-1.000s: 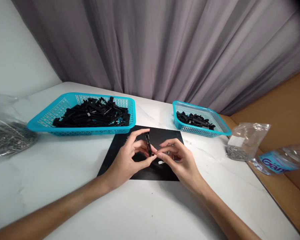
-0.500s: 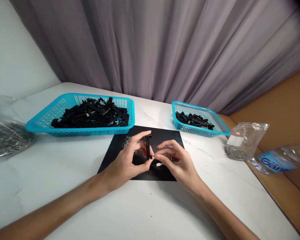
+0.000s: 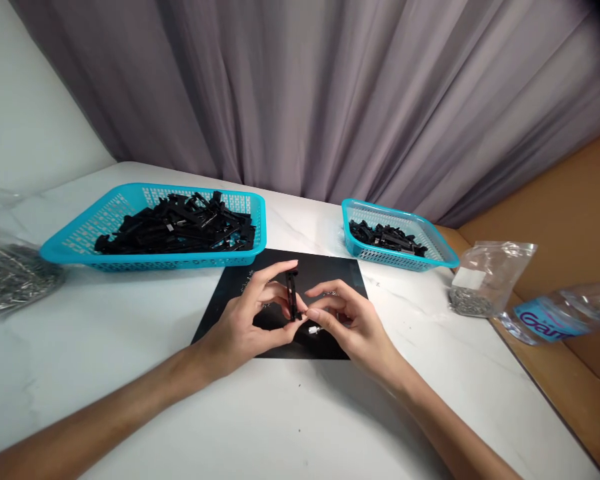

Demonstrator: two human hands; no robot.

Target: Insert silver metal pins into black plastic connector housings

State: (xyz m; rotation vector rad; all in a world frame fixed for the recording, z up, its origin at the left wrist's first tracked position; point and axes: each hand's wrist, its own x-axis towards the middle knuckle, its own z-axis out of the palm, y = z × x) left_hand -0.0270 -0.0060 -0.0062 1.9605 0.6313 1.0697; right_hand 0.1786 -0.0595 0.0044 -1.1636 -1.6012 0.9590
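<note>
Between the fingers and thumb of my left hand [image 3: 247, 317] a narrow black plastic part [image 3: 293, 295] is held nearly upright, leaning slightly. My right hand [image 3: 353, 317] pinches close to the lower end of that part, thumb and forefinger together; whatever sits between them is too small to make out. Below both hands lies a black mat [image 3: 220, 300]. A small white piece [image 3: 314, 329] rests near my right thumb. Small shiny metal bits [image 3: 247, 277] are on the mat behind my left hand, partly hidden by it.
A large blue basket [image 3: 153, 261] heaped with black parts stands at the left, a smaller blue basket [image 3: 403, 259] with black parts at the back right. Bags of metal pieces lie at far left [image 3: 15, 280] and right [image 3: 473, 300]. A plastic bottle [image 3: 550, 320] lies beside the right bag.
The view has shifted slightly, moving everything a little left. The black part has tilted a bit, its top leaning left. Both hands keep their hold at nearly the same place.
</note>
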